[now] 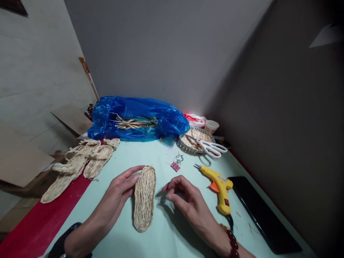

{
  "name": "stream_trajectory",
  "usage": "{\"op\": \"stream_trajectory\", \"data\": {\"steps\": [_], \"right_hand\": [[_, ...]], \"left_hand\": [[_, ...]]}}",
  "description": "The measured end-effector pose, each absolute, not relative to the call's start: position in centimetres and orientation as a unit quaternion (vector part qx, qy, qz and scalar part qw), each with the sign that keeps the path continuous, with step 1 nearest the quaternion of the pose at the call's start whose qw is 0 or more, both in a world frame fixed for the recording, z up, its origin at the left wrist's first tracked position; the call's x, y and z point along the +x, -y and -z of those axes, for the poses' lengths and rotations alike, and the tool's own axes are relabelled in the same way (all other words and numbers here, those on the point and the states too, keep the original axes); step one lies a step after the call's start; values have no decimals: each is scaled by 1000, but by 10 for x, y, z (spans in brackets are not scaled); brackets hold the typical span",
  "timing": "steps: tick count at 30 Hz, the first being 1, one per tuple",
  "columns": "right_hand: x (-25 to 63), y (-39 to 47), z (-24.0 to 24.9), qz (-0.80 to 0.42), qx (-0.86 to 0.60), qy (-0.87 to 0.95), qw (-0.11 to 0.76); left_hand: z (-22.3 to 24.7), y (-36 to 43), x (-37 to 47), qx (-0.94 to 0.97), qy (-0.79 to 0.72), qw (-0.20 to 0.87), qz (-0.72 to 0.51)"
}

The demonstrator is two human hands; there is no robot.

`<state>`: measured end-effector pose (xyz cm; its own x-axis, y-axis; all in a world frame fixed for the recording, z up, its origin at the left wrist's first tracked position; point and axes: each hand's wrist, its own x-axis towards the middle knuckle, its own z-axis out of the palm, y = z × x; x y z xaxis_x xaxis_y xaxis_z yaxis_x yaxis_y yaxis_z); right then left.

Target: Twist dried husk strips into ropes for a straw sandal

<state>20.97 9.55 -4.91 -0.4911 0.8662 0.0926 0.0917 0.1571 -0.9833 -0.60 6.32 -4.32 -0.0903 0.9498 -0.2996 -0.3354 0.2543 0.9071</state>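
Observation:
A braided straw sandal sole [144, 200] stands out in the middle of the view, its long side running toward me. My left hand [122, 188] grips its upper left edge between thumb and fingers. To the right of the sole, my right hand [184, 197] hovers over the table with fingers curled and apart, holding nothing. A yellow hot glue gun [221, 190] with an orange trigger lies to the right of that hand. Just beyond the hands is a pink binder clip [175, 166].
Finished straw sandals [72, 165] lie at the left on a red strip. At the back are a blue plastic bag [139, 107] with straw strands [134, 123], a woven basket [188, 145], white-handled scissors [213, 148] and a cup [211, 126]. A black tray [264, 215] lies right.

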Motion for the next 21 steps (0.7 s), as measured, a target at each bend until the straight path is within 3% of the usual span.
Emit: {"op": "stream_trajectory", "data": {"steps": [7,18,21], "right_hand": [[212,-99,49,-530,-412,665,328],[217,-97,58,-443,-411,734,311],[217,-99,59,-433,-401,740,323]], "left_hand": [[50,-69,-8,331,-572,552,-508],[49,-69,-11,465,-685,263,-495],[44,-66,-10,465,-690,234,-503]]}}
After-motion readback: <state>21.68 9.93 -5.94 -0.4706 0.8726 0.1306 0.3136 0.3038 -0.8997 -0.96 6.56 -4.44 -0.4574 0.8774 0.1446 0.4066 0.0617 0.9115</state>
